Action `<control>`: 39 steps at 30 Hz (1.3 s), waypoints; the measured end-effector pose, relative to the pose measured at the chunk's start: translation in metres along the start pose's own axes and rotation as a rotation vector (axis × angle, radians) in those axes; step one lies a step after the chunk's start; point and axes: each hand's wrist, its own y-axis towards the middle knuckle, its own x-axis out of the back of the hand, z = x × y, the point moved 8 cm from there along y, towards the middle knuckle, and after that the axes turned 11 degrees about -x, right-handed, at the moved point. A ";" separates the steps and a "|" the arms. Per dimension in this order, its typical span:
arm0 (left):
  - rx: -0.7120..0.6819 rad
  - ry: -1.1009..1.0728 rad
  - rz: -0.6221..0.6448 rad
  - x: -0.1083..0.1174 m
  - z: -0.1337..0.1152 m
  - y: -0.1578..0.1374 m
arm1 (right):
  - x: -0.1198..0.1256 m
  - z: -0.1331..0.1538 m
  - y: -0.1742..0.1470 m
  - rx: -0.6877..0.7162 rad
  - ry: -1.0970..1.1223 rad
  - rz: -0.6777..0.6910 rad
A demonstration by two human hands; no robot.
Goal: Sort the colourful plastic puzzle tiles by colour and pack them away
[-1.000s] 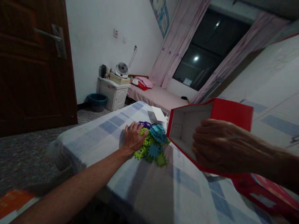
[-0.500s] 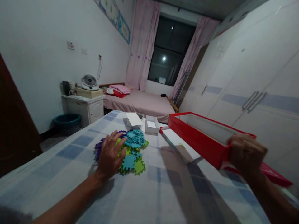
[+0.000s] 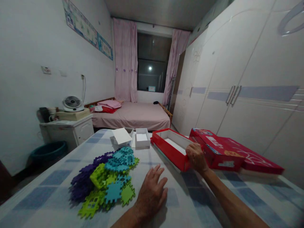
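Note:
My right hand point(image 3: 196, 157) grips the near end of a long red box point(image 3: 167, 151), whose white inside faces up. The box rests on or just above a flat piece mostly hidden beneath it. My left hand point(image 3: 153, 190) hovers over or lies on the tablecloth, fingers stretched, holding nothing. To its left spreads a heap of notched interlocking plastic tiles: purple tiles point(image 3: 83, 182), lime green tiles point(image 3: 104, 179) and blue tiles point(image 3: 120, 160).
Two small white boxes, one with a slanted lid point(image 3: 122, 136) and one open box point(image 3: 142, 138), stand at the table's far end. Red printed boxes point(image 3: 217, 150) lie at the right. Beyond are a bed point(image 3: 140, 115), a fan point(image 3: 72, 103) on a cabinet, and wardrobes point(image 3: 237, 63).
The red box has come down from a raised, tilted position with my right hand on it. My left hand has left the tile heap and moved right. The camera view has turned right and levelled.

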 end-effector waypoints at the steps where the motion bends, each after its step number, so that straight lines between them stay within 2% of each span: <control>1: -0.003 0.000 0.006 -0.003 0.001 -0.003 | -0.001 -0.001 -0.009 0.005 0.004 0.041; 5: -0.002 -0.009 0.001 -0.005 0.006 -0.011 | -0.001 0.002 -0.044 0.112 -0.054 0.169; 8: -0.009 -0.007 -0.018 -0.005 0.006 -0.010 | -0.006 0.006 -0.053 0.158 -0.144 0.217; 17: -0.037 0.042 -0.002 -0.010 0.007 -0.011 | -0.053 0.018 -0.020 -0.019 -0.200 0.275; 22: -0.047 0.060 0.023 -0.013 0.012 -0.014 | -0.085 0.026 -0.001 -0.062 -0.234 0.259; 25: -0.066 0.072 0.051 -0.017 0.015 -0.016 | -0.095 0.034 0.007 -0.071 -0.244 0.256; 28: -0.060 0.078 0.069 -0.018 0.018 -0.018 | -0.083 0.039 0.011 -0.069 -0.282 0.245; 30: -0.048 0.070 0.071 -0.018 0.019 -0.018 | -0.063 0.025 0.010 -0.142 -0.356 0.226; 36: -0.001 -0.007 0.083 -0.019 0.021 -0.020 | 0.010 -0.075 -0.019 -0.532 -0.646 0.163; 39: -0.003 -0.014 0.088 -0.022 0.022 -0.022 | 0.027 -0.108 -0.038 -0.605 -0.837 0.220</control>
